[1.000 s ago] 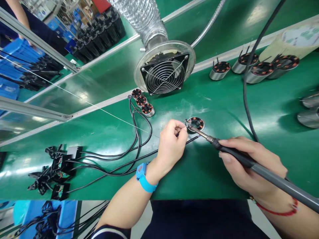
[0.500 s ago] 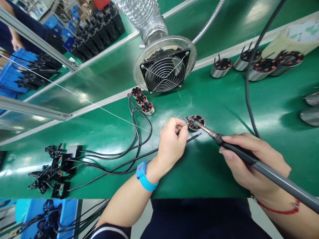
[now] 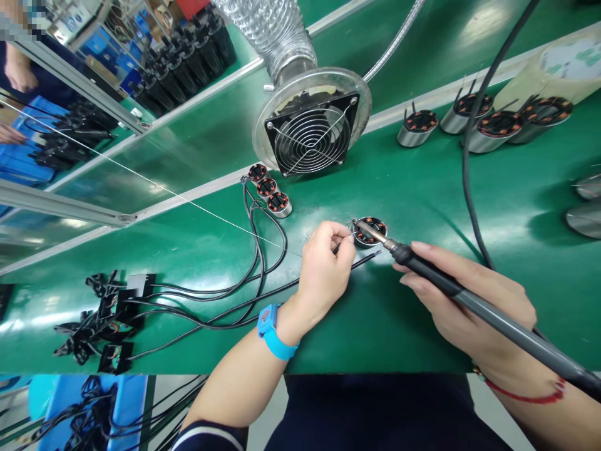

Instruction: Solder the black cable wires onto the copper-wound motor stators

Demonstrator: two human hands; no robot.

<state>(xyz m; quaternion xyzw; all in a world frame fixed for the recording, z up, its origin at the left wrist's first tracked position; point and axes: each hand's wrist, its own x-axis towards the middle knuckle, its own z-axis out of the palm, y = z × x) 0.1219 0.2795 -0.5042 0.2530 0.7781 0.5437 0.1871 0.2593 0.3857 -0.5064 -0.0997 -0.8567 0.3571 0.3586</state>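
Note:
My right hand (image 3: 474, 300) grips a soldering iron (image 3: 451, 285), its metal tip laid over the left rim of a motor stator (image 3: 373, 233) with copper windings, on the green bench. My left hand (image 3: 326, 257) is closed in a pinch on thin solder wire (image 3: 206, 208), which runs in from the upper left and comes out at my fingertips beside the stator. A black cable (image 3: 364, 260) passes under my left hand; its stripped end lies just below the stator. Whether my hidden fingers also hold something else, I cannot tell.
A fume extractor fan (image 3: 310, 138) hangs behind the stator. Three wired stators (image 3: 278, 203) stand to its left, several more (image 3: 417, 128) at back right. Black cables and boxes (image 3: 115, 357) lie at left. The iron's cord (image 3: 469, 163) crosses the right side. Another person's hand (image 3: 21, 75) shows top left.
The soldering iron's tip has shifted slightly left and up to the stator's edge, my right hand moving with it. My left hand is nearly still. The other person's hands moved at upper left.

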